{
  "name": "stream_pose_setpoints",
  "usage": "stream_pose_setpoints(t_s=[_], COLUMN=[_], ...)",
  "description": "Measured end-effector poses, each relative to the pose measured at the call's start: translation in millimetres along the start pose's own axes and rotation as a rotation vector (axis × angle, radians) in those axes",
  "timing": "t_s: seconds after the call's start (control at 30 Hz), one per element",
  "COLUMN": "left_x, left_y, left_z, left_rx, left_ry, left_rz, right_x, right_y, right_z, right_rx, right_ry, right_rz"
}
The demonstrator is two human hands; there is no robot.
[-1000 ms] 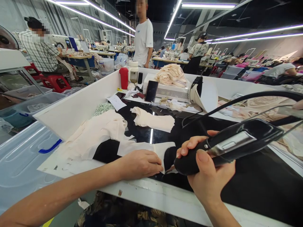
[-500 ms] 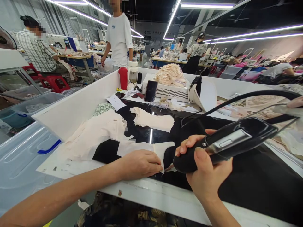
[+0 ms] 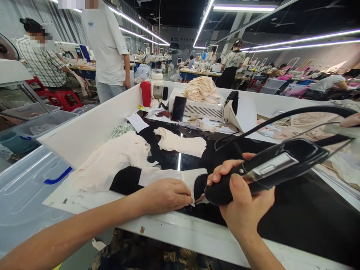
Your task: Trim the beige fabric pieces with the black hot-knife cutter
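My left hand rests at the near edge of the black tabletop. Its closed fingers pinch and press down the right end of a cream fabric piece. Wrapped around a corded black hand tool with a silver lever is my right hand. The tool's thin metal tip points left and meets, or nearly meets, the fabric edge beside my left fingertips. Exactly what the tip touches is too small to tell. Farther back lies another cream fabric piece, and to the left a cream fabric pile.
A phone leans on a white vented box topped by bundled fabric. A red cup and a jar stand at the back. The tool's thick cable arches on the right. Co-workers sit and stand beyond.
The person in a white shirt beyond the table has moved left and nearer. My hands, the tool and the fabric stay almost where they were.
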State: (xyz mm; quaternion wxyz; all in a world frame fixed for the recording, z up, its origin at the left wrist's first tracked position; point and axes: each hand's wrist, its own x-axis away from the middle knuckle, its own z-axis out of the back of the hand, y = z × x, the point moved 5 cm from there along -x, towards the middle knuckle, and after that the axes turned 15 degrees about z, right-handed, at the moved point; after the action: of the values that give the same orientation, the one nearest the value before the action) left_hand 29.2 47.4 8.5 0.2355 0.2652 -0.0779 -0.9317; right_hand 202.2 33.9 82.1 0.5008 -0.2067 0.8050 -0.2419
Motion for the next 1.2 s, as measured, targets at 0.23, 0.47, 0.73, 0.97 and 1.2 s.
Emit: stream_pose_setpoints(t_s=[0.23,0.47,0.73,0.97,1.2], left_x=[0,2,16,-4,-37], left_y=[1,-2,9,6,2], left_z=[0,3,23,21,-16], left_rx=[0.011,0.007,0.096,-0.009,-0.224], left_ry=[0.006,0.027,-0.089,-0.009,-0.01], left_rz=[0.001,0.006,-0.006,0.039,0.0], right_x=[3,7,-23,-47,-42], right_y=[3,2,-2,22,29], right_z=[0,2,18,38,34], right_rx=[0.022,0.042,0.073,0.17,0.169], right_ry=[-0.023,-0.037,0.055,0.155,0.101], right_rz=[-0.026,-0.024,0.047,0.1,0.083])
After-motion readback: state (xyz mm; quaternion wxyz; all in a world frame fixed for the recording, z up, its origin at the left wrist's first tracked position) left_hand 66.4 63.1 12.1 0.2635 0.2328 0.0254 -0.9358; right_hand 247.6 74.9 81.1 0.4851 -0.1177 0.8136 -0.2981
